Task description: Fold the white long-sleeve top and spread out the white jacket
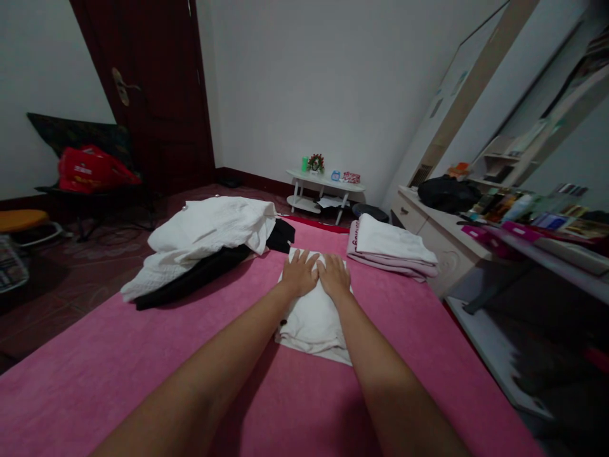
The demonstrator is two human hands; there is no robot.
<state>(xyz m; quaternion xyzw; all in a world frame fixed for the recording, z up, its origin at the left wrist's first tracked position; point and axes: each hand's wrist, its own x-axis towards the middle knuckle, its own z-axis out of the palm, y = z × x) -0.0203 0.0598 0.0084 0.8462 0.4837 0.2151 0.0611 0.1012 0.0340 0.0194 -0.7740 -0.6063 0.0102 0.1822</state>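
A folded white garment (pixel 314 320) lies on the pink bedspread (pixel 266 393) in front of me, with a small dark button-like spot at its left edge. Flat on its far part rests my left hand (pixel 301 274), fingers spread. Beside it my right hand (pixel 333 276) presses on the same cloth, fingers stretched forward; the two thumbs nearly meet. Neither hand grips anything. To the left is a loose heap of white clothing (pixel 214 222) on top of black clothing (pixel 200 276). On the right sits a folded stack of white and pale pink clothes (pixel 390 247).
Past the bed's far edge stands a small white table (pixel 328 183) with a green can and a flower ornament. A dresser (pixel 419 222) crowded with bottles runs along the right. At left, a red bag (pixel 92 170) rests on a chair near an orange stool (pixel 21 220).
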